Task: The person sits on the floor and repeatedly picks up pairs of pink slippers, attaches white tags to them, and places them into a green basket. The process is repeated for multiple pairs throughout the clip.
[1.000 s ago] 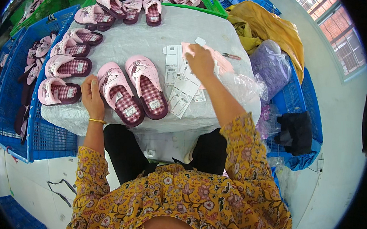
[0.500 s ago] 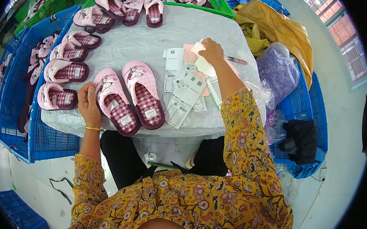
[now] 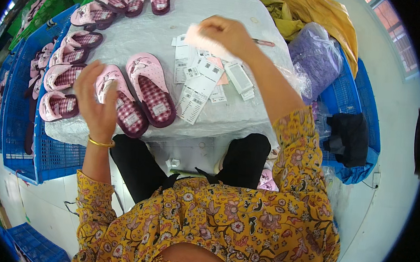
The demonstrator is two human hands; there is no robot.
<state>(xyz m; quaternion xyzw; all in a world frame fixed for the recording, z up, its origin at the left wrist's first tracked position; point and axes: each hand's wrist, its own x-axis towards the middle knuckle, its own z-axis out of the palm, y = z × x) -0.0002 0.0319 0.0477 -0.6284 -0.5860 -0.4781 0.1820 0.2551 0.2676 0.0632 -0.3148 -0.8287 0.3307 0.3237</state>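
A pale pink-white paper slip (image 3: pixel 195 36), blurred by motion, is pinched in my right hand (image 3: pixel 229 36) above the scattered labels. Below it on the table lie printed white label sheets (image 3: pixel 200 89), pink slips and a small stack of white tags (image 3: pixel 239 78). My left hand (image 3: pixel 96 111) is raised with fingers apart, holding nothing, just left of a pair of pink slippers. The left slipper (image 3: pixel 132 118) is partly covered by my fingertips; the right slipper (image 3: pixel 159 107) shows fully. Both have maroon checked insoles with white labels, toes pointing away from me.
More pink slippers (image 3: pixel 67 77) line the left and far-left edge of the plastic-covered table (image 3: pixel 204 9). Red-handled snips (image 3: pixel 264 42) lie at the right. Blue crates (image 3: pixel 55 154) flank the table; a purple-filled plastic bag (image 3: pixel 314 63), yellow cloth (image 3: pixel 320 12) and black cloth (image 3: pixel 348 136) are at right.
My right hand has lifted from the label pile and moved left with the slip. My left hand has risen from the table edge, opening beside the slippers. The view has shifted slightly.
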